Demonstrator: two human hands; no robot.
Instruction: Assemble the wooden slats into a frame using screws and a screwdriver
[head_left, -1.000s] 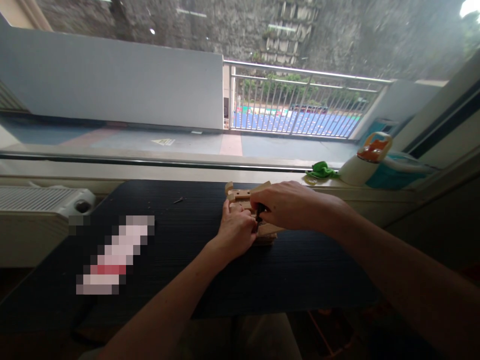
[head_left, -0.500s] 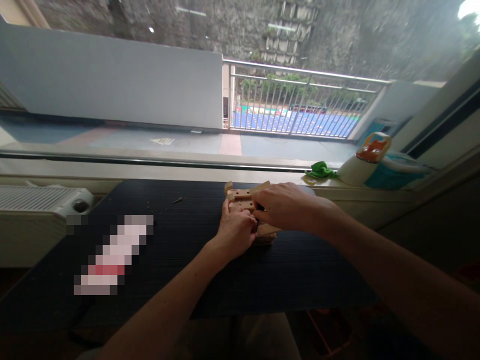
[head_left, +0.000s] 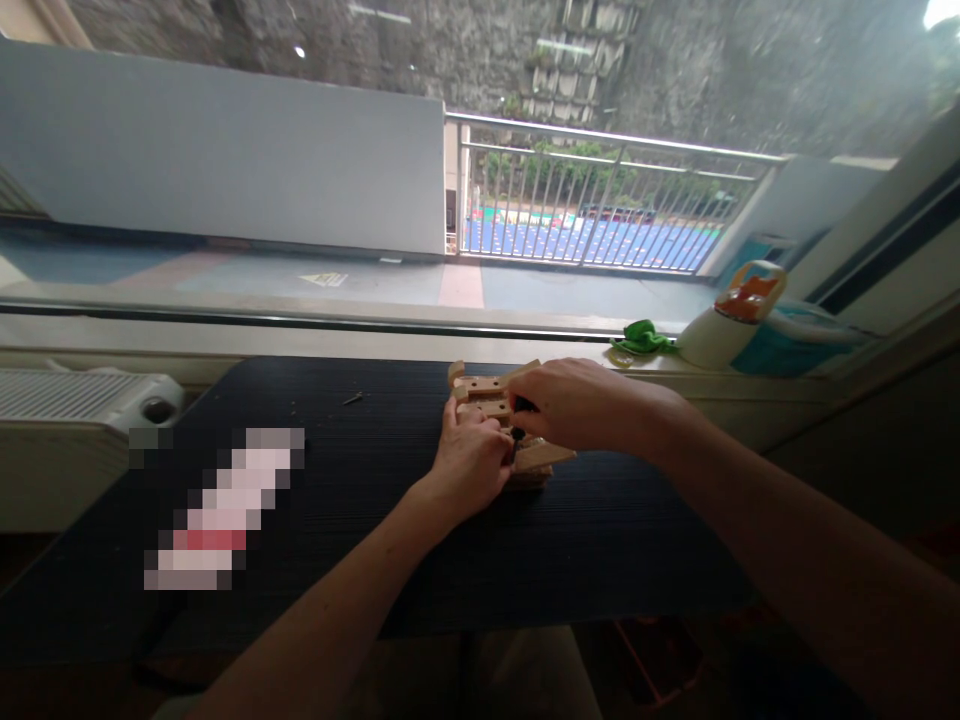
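Note:
A small wooden assembly (head_left: 480, 385) of pale slats and blocks with dark holes stands near the far side of the black table (head_left: 360, 540). My left hand (head_left: 472, 450) is closed on its near left side, fingertips pressed against the wood. Above it, my right hand (head_left: 559, 400) grips a black-handled screwdriver (head_left: 518, 434), whose thin shaft points down beside my left fingers. Where the tip meets the work is hidden by my left hand. A loose slat end (head_left: 551, 456) juts out to the right under my right hand.
Small screws (head_left: 353, 398) lie on the table's far left part. A blurred-out pale, reddish item (head_left: 232, 505) is at left. On the windowsill stand a green cloth (head_left: 641, 338) and a white container with an orange top (head_left: 720, 325). A radiator (head_left: 82, 400) is beside the table.
My right hand has shifted and turned slightly, so more of the screwdriver's dark lower part shows. My left hand stays on the wooden assembly. The view has tilted a little.

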